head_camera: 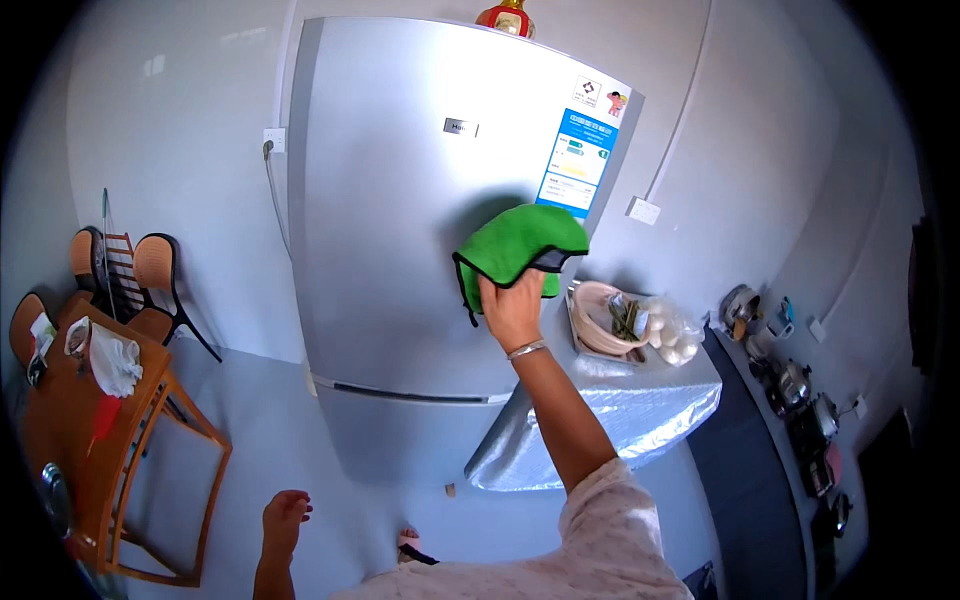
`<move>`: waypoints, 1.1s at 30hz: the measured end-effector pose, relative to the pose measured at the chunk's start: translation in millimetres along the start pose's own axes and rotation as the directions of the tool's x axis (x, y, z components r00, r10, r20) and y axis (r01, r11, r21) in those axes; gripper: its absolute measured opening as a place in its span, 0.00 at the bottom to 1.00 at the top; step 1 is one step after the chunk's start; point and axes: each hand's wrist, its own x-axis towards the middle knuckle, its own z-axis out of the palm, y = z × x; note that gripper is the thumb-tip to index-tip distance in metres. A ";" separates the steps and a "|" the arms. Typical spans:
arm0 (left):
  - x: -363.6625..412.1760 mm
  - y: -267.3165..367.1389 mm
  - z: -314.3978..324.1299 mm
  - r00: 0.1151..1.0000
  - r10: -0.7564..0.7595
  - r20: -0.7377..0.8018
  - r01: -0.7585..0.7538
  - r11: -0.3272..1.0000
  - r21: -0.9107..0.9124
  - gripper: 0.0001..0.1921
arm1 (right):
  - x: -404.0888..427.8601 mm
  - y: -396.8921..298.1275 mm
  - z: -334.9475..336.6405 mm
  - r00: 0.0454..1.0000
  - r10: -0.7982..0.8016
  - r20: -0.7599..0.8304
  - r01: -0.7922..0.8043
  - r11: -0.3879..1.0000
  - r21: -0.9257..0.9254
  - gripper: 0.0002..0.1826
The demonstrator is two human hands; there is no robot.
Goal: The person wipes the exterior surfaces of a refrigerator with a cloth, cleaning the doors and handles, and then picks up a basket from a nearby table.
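Note:
My right hand (514, 307) holds a green cloth with black edging (517, 240) against the upper door of a silver refrigerator (390, 262), just below a blue and white label (579, 161). Part of the cloth is folded over, showing a grey underside, and it hides most of my fingers. A bracelet is on the right wrist. My left hand (286, 510) hangs low in front of the refrigerator's lower part, touching nothing, with its fingers loosely curled. A red and gold ornament (508, 21) stands on top of the refrigerator.
Right of the refrigerator, a foil-covered table (622, 401) bears a pink basket (592, 341) and a bag of eggs (671, 337). Pots (793, 384) line a counter at far right. A wooden table (150, 360) and chairs (155, 262) stand left. A power cord (276, 202) hangs beside the refrigerator.

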 end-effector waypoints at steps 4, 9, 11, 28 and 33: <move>54.3 18.2 38.5 1.000 0.009 0.021 -0.010 1.000 0.027 0.09 | 19.8 51.6 69.5 0.979 -0.162 -0.120 0.117 0.943 -0.311 0.11; 82.2 52.2 63.1 0.999 0.043 0.017 -0.044 0.999 0.032 0.08 | 131.5 56.6 41.2 0.833 -0.397 -0.386 0.245 0.889 -0.386 0.09; 97.4 56.1 76.0 0.999 0.028 0.040 -0.027 0.999 -0.022 0.08 | 176.8 50.9 11.9 0.935 -0.282 -0.218 0.169 0.890 -0.424 0.10; 168.1 74.8 120.6 0.980 0.094 0.177 -0.096 0.995 0.006 0.08 | 157.4 97.2 -6.9 0.955 -0.245 -0.166 0.137 0.863 -0.486 0.18; 174.6 80.5 106.1 0.988 0.020 0.151 -0.009 0.997 -0.075 0.08 | 239.6 -12.0 23.8 0.951 -0.234 -0.199 0.198 0.962 -0.186 0.19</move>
